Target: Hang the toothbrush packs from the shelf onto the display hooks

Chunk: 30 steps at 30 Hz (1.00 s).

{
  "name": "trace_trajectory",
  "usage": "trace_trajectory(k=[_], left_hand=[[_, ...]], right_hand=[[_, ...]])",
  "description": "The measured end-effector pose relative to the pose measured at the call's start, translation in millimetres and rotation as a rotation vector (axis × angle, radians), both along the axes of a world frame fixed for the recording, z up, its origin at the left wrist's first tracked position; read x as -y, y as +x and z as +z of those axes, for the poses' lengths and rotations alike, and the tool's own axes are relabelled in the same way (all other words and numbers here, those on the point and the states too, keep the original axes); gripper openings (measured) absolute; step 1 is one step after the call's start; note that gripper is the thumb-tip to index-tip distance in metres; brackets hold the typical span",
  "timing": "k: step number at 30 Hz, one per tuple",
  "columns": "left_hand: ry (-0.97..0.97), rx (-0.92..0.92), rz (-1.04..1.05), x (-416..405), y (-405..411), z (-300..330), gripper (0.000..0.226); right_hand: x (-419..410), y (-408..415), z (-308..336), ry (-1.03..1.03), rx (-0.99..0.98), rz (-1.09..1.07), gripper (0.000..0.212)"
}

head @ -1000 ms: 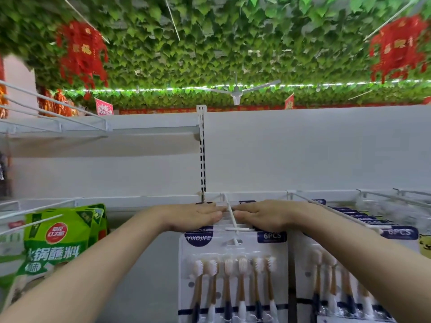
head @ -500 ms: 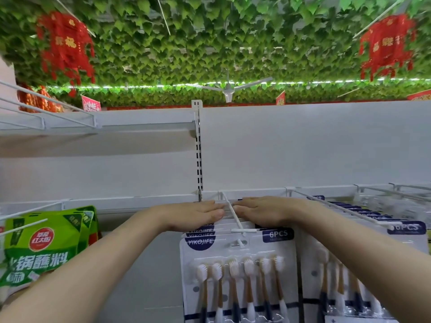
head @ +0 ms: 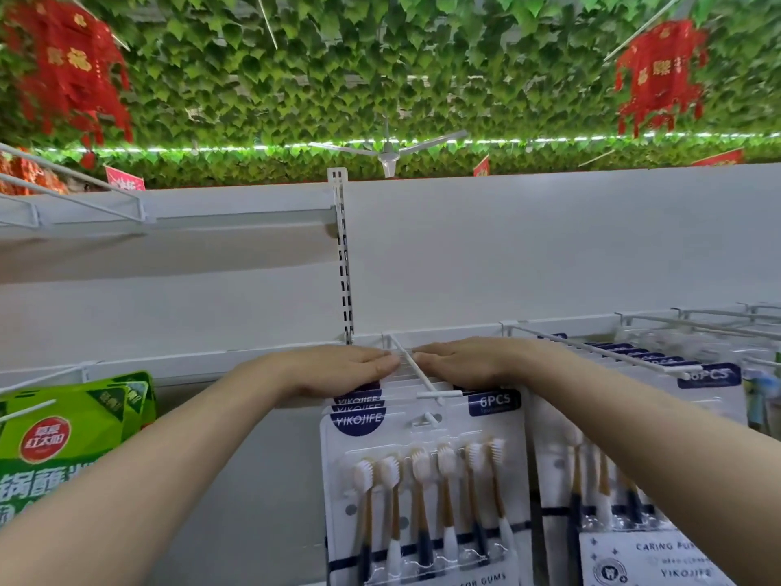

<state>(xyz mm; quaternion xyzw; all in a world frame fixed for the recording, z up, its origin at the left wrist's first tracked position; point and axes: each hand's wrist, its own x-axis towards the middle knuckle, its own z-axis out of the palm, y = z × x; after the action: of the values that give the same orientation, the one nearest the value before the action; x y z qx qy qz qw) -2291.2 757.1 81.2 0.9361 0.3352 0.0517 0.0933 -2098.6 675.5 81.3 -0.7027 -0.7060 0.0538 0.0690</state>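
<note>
Squaring up packs on centre hook
Left hand (head: 338, 367) & right hand (head: 462, 361) laid flat, fingers straight, palms down on top edges of packs (head: 422, 480) either side of hook (head: 416, 370); nothing gripped. Packs already threaded, hanging in a row behind front one. Prob. step: pushing stack back along hook. Next: let go, fetch more from shelf – not in view

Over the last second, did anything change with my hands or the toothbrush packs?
Hardly anything. Both the left hand and right hand stay flat on the tops of the toothbrush packs, either side of the hook. Only the view shifted slightly; the packs still hang there.
</note>
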Motion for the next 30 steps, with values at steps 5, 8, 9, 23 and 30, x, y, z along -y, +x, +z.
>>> trace_trajectory(k=[5, 8, 9, 23, 30], left_hand=[[0.174, 0.026, 0.175, 19.7, 11.6, 36.1, 0.063], [0.24, 0.098, 0.183, 39.0, 32.0, 61.8, 0.065], [0.236, 0.131, 0.179, 44.7, 41.3, 68.6, 0.066], [0.097, -0.163, 0.163, 66.7, 170.6, 75.3, 0.063], [0.047, -0.235, 0.15, 64.3, 188.2, 56.5, 0.05]], right_hand=[[32.1, 3.5, 24.5, 0.192, 0.029, 0.044, 0.062], [63.2, 16.5, 51.3, 0.33, 0.059, 0.09, 0.058], [72.2, 24.8, 60.9, 0.375, 0.066, 0.09, 0.057], [77.7, 198.8, 77.4, 0.229, 0.009, 0.028, 0.06], [46.4, 214.2, 63.2, 0.012, 0.162, 0.179, 0.05]])
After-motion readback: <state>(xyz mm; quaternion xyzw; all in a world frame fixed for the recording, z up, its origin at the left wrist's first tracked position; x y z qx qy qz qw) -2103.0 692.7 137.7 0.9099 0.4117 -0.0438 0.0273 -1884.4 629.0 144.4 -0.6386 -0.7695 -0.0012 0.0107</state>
